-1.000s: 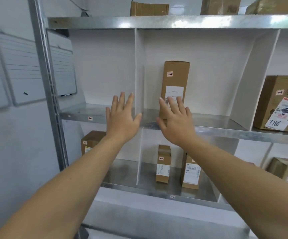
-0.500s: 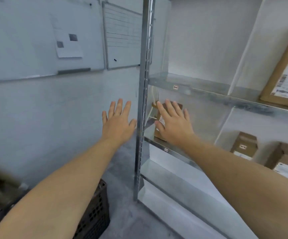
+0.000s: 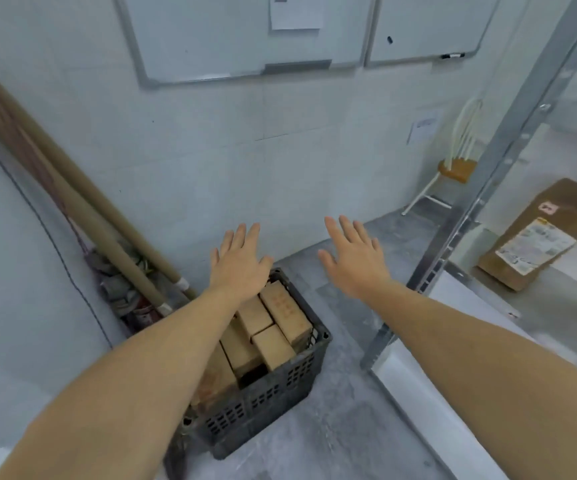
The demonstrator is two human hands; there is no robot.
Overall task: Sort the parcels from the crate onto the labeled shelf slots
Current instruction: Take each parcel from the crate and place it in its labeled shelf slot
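Left hand [image 3: 240,261]: fingers straight and slightly spread, back of the hand to the camera, holding nothing. In the head view it sits over the far end of the crate [image 3: 280,393]; whether it touches anything there cannot be told.

Right hand [image 3: 353,259]: also spread flat, fingers straight, empty. It is seen over bare floor [image 3: 342,427] between the crate and the shelf upright [image 3: 481,188], touching neither.

Crate: dark perforated plastic, standing on the grey floor close to the wall. The left forearm crosses over its near left side.

Parcels [image 3: 273,327]: several brown cardboard boxes packed inside the crate, lying side by side and at slight angles. The topmost right one shows a grid of small marks on its upper face. The count is uncertain, as the forearm hides part of the load.

Shelf unit: galvanised metal, at the right edge of the view. One shelved parcel [image 3: 539,237] lies flat on a shelf behind the upright, well apart from both hands. It carries a white shipping label and a small sticker; the print is too blurred to read.

Surroundings: long cardboard tubes [image 3: 72,202] lean in the left corner. Two whiteboards [image 3: 211,36] hang on the wall. A chair [image 3: 453,168] with a wooden seat stands in the far corner.
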